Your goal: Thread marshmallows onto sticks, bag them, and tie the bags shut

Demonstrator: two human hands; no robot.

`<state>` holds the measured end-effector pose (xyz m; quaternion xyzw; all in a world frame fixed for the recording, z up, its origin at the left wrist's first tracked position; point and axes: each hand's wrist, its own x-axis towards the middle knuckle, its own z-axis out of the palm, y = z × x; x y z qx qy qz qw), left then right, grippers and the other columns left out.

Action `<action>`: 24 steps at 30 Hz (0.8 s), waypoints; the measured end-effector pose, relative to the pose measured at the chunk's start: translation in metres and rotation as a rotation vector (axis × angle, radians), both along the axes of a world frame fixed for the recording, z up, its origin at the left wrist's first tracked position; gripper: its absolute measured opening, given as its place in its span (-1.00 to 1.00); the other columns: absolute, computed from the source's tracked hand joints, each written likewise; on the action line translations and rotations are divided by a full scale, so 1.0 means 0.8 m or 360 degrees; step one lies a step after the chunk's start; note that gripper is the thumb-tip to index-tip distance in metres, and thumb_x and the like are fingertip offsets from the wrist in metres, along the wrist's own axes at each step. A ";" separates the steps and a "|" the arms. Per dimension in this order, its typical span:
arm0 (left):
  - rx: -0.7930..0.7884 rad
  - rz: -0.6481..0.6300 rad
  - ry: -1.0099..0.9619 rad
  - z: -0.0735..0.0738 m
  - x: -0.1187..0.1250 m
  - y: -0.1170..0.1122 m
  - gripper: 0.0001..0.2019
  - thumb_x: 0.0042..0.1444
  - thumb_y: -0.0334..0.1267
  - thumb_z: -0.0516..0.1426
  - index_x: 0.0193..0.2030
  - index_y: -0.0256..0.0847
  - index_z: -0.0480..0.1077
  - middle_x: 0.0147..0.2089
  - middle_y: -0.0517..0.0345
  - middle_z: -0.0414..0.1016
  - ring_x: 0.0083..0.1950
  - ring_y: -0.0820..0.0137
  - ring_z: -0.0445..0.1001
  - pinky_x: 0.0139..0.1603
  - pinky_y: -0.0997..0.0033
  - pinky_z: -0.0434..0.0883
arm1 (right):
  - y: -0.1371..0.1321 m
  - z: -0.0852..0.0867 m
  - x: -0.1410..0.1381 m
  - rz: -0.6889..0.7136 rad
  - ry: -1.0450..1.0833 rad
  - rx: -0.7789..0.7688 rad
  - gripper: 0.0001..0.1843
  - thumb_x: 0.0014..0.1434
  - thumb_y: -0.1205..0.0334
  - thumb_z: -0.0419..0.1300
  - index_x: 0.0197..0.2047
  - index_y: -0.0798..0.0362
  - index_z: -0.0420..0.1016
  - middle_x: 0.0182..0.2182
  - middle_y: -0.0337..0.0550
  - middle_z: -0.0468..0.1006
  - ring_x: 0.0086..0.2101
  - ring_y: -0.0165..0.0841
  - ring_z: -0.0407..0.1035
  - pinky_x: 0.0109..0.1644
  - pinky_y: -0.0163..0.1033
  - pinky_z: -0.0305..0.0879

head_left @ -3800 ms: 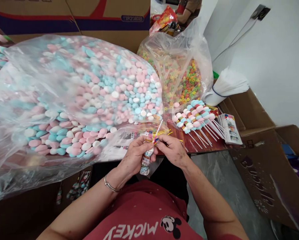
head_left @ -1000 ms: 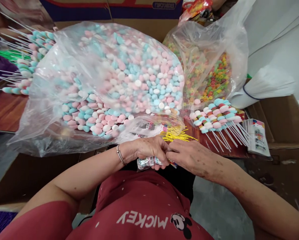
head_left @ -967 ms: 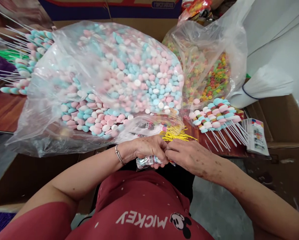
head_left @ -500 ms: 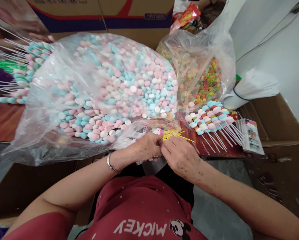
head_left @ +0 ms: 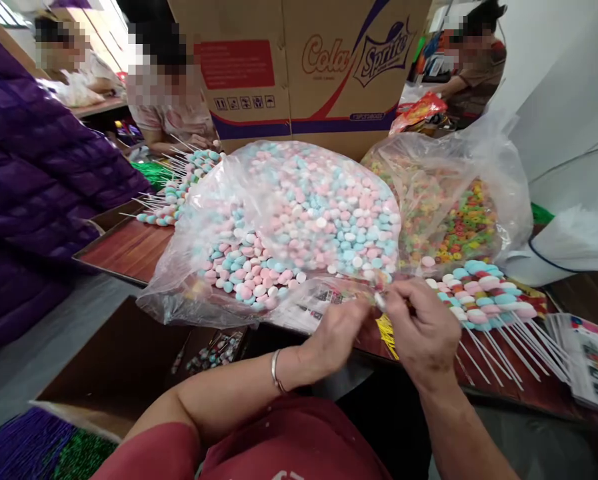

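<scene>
My left hand (head_left: 336,337), with a bracelet at its wrist, is closed, fingertips drawn together and blurred. To its right my right hand (head_left: 421,330) is curled shut. Between them is a small whitish piece (head_left: 380,301), too blurred to name; what each hand grips is hidden. Yellow twist ties (head_left: 387,335) lie on the table just below the right hand. Behind the hands rests a clear printed plastic bag (head_left: 323,297). Candy skewers (head_left: 483,293) of pink, white and blue pieces on white sticks lie right of my right hand.
A large clear bag of pastel candies (head_left: 299,220) fills the table's middle, a bag of colourful ring candies (head_left: 459,227) beside it. More skewers (head_left: 179,190) lie at left. A tall carton (head_left: 299,73) stands behind; open box (head_left: 103,360) below left. Several people sit beyond.
The view has tilted up and turned left. My hands, together before, are now apart, with the right one raised. The twist ties now show below the right hand.
</scene>
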<state>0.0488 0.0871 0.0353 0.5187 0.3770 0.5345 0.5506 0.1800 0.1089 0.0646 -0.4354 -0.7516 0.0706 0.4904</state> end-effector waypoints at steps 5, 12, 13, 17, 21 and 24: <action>-0.0172 -0.0162 -0.0606 0.022 -0.044 0.012 -0.30 0.14 0.38 -0.11 -0.39 -0.23 0.54 -0.37 -0.04 0.59 -0.29 0.23 0.52 -0.16 0.21 0.42 | -0.031 -0.007 -0.022 0.0277 0.0062 -0.0099 -0.79 0.19 0.40 0.10 -0.47 0.03 0.39 -0.55 -0.27 0.38 -0.51 -0.45 0.30 -0.42 -0.35 0.24; -0.0268 -0.0413 -0.0134 0.018 -0.072 -0.016 -0.36 0.24 0.23 -0.08 -0.29 -0.30 0.58 -0.31 -0.07 0.60 -0.25 0.23 0.52 -0.08 0.22 0.42 | -0.034 -0.020 -0.037 0.0321 0.0344 -0.0217 -0.81 0.18 0.38 0.10 -0.45 0.04 0.40 -0.53 -0.28 0.42 -0.49 -0.46 0.32 -0.39 -0.36 0.25; -0.0270 -0.0287 -0.0203 0.014 -0.069 -0.020 -0.41 0.23 0.21 -0.03 -0.21 -0.31 0.57 -0.24 -0.08 0.60 -0.20 0.22 0.53 -0.08 0.23 0.42 | -0.040 -0.025 -0.045 0.0409 0.0381 -0.0273 -0.82 0.19 0.37 0.10 -0.45 0.04 0.41 -0.53 -0.28 0.42 -0.48 -0.45 0.32 -0.39 -0.36 0.25; 0.0021 0.0183 0.0067 -0.004 -0.068 -0.042 -0.63 0.17 -0.02 0.16 -0.03 -0.27 0.48 -0.09 -0.05 0.57 -0.11 0.23 0.52 -0.05 0.28 0.44 | -0.064 -0.052 -0.085 0.0687 0.0718 -0.0940 -0.77 0.26 0.21 0.10 -0.41 0.06 0.46 -0.51 -0.26 0.47 -0.47 -0.44 0.33 -0.36 -0.34 0.31; 0.0498 0.0882 0.0487 -0.024 -0.081 -0.062 -0.77 0.11 -0.13 0.22 -0.18 -0.24 0.44 -0.13 0.00 0.58 -0.09 0.25 0.53 0.00 0.24 0.45 | -0.077 -0.073 -0.110 0.0996 0.0765 -0.1103 -0.64 0.34 0.05 0.00 -0.34 0.06 0.48 -0.42 -0.19 0.50 -0.38 -0.38 0.38 -0.23 -0.27 0.37; 0.0490 0.0927 0.0414 -0.031 -0.103 -0.072 -0.82 0.14 -0.16 0.20 -0.34 -0.19 0.33 -0.45 0.22 0.53 -0.39 0.38 0.53 -0.26 0.35 0.49 | -0.075 -0.077 -0.106 0.1115 0.0208 -0.0842 -0.57 0.37 0.03 -0.06 -0.31 0.07 0.50 -0.32 -0.07 0.51 -0.28 -0.33 0.40 -0.15 -0.24 0.36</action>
